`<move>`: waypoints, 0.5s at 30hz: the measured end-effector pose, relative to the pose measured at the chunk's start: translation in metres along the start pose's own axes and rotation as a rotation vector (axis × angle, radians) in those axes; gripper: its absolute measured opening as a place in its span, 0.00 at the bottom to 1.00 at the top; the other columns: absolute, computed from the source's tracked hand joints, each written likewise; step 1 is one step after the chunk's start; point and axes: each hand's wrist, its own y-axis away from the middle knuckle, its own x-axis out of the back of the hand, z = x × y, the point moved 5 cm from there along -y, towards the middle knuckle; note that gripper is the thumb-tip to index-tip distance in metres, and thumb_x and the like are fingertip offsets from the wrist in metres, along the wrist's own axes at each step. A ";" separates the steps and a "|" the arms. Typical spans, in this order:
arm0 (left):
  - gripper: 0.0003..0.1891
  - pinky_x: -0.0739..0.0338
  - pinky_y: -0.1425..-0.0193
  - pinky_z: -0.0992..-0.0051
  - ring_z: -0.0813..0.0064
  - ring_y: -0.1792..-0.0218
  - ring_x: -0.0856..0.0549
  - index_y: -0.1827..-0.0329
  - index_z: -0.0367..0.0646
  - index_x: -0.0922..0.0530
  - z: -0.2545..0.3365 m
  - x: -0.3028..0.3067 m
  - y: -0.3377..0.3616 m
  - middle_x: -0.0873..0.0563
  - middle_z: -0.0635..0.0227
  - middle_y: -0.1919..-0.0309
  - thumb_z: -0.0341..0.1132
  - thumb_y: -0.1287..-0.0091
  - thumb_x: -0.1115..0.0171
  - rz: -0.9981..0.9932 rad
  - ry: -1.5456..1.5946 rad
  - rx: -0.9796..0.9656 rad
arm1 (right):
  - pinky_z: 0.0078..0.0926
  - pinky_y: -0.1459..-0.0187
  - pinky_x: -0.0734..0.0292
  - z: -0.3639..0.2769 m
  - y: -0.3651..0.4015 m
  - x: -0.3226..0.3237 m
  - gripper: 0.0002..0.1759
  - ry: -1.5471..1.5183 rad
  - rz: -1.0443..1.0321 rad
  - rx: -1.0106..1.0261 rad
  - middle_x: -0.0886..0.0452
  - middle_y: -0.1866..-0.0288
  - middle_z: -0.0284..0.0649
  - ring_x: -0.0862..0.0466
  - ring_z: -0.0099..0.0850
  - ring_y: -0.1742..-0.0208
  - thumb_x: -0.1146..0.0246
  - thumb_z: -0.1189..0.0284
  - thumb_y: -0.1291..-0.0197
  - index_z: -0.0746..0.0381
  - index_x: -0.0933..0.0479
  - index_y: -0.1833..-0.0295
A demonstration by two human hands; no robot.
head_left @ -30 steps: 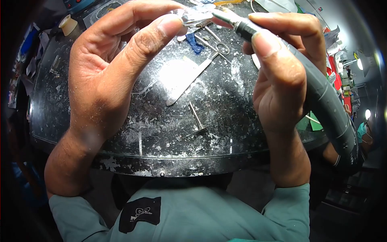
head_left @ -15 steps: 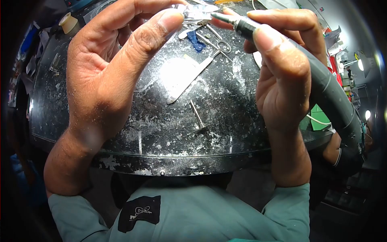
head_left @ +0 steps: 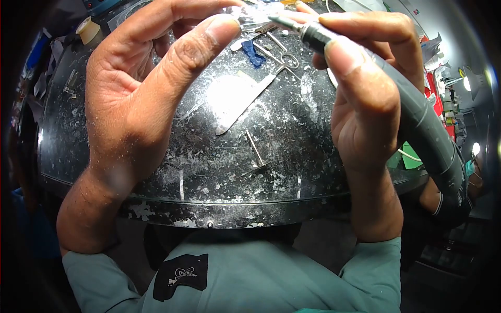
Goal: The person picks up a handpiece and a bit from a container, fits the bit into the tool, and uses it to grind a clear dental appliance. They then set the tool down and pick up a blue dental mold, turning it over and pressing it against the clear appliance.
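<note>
Between thumb and fingers, my left hand (head_left: 141, 88) pinches a clear, glossy piece (head_left: 255, 14) at the top of the view. My right hand (head_left: 368, 78) grips a rotary handpiece (head_left: 317, 37) with a thick dark grey sleeve running down to the right. The pointed grey tip of the handpiece is at the clear piece; whether they touch is hard to tell. Beyond and below the hands lie a blue scrap (head_left: 253, 53), scissors-like metal tools (head_left: 288, 61) and a flat knife-like tool (head_left: 248, 104).
A thin-shafted disc tool (head_left: 257, 156) lies on the dark, white-specked table (head_left: 209, 172). A cream spool (head_left: 88, 30) stands at the upper left. Green material (head_left: 411, 156) is at the right edge. Another person's arm (head_left: 430, 195) shows at the far right.
The handpiece tip has shifted slightly left, and the clear piece has turned a little and shows more of its surface. Both hands keep their grips.
</note>
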 end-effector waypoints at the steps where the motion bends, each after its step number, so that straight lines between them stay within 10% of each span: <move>1: 0.15 0.28 0.37 0.72 0.71 0.48 0.18 0.43 0.31 0.23 0.000 0.000 0.000 0.17 0.59 0.51 0.32 0.28 0.46 0.001 0.000 0.000 | 0.21 0.58 0.27 0.001 0.000 0.001 0.15 0.014 0.000 0.000 0.22 0.57 0.45 0.23 0.27 0.66 0.43 0.73 0.44 0.74 0.25 0.55; 15: 0.15 0.28 0.37 0.72 0.72 0.50 0.16 0.45 0.31 0.22 0.000 -0.001 -0.001 0.15 0.58 0.55 0.31 0.29 0.44 0.019 0.037 0.026 | 0.24 0.56 0.22 -0.005 0.001 -0.013 0.14 0.050 0.004 0.047 0.19 0.59 0.43 0.18 0.28 0.61 0.37 0.74 0.40 0.68 0.26 0.51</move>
